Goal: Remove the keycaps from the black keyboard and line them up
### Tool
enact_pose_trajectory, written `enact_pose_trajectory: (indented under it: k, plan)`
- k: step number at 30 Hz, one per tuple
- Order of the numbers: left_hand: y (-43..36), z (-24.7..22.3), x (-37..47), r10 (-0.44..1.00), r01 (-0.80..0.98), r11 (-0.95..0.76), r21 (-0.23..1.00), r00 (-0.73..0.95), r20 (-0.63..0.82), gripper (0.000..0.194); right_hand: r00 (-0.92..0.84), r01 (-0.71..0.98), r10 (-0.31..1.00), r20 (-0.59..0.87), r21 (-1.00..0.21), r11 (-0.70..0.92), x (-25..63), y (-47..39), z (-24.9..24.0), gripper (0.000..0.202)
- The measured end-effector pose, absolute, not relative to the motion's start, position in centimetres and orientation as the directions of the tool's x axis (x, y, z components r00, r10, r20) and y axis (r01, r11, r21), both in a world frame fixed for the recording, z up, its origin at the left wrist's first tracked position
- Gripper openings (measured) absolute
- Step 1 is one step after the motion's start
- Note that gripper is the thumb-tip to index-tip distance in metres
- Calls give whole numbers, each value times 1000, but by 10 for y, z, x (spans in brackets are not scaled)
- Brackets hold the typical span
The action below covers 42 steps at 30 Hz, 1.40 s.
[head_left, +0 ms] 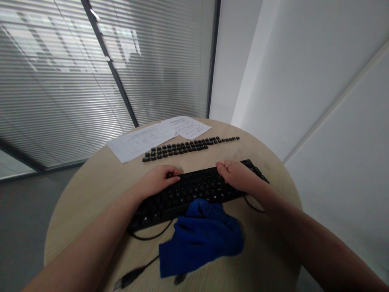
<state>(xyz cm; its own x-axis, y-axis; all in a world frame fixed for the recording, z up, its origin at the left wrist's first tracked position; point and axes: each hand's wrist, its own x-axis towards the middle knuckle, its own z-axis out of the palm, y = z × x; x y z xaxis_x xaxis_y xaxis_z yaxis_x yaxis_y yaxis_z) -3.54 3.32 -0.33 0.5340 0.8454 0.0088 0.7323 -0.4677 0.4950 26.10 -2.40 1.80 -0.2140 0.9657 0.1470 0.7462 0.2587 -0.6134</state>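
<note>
A black keyboard (188,188) lies at a slant on the round wooden table (82,202). My left hand (161,178) grips its far edge left of the middle, thumb on top and fingers curled over the back. Farther right, my right hand (232,172) is closed at the far edge, its fingers curled together and partly hidden. A crumpled blue cloth (202,237) rests against the keyboard's near edge. Beyond the keyboard, loose black keycaps (179,148) stand in slanted rows.
Printed papers (136,142) overlap at the table's far left edge. A black cable with a USB plug (130,278) lies at the near left, and a cable loop (255,207) shows beneath my right forearm. Blinds and a white wall stand behind the table.
</note>
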Motion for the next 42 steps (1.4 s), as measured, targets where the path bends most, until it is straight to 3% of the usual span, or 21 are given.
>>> enact_pose_trajectory:
  k: [8, 13, 27, 32, 34, 42]
  plan:
    - [31, -2, -34, 849, 746, -464, 478, 528, 1, 30, -19, 491, 986, 167, -858, 154, 274, -5, -16, 44]
    - [32, -2, -34, 849, 740, -464, 486, 529, 5, 29, 127, 324, 972, 199, -934, 149, 268, -2, -24, 45]
    - [34, -5, -36, 854, 738, -465, 489, 520, 27, 28, 152, 259, 966, 211, -951, 167, 266, -3, -26, 46]
    - [36, -8, -38, 850, 741, -476, 474, 526, 33, 28, 305, 22, 938, 163, -986, 164, 272, 8, -23, 40]
    - [35, -7, -38, 846, 737, -485, 470, 531, 41, 28, 320, 25, 933, 164, -986, 164, 275, 11, -23, 39]
    - [27, 4, -34, 823, 723, -516, 460, 568, 31, 25, 90, 167, 939, 332, -935, 314, 268, -11, -15, 43]
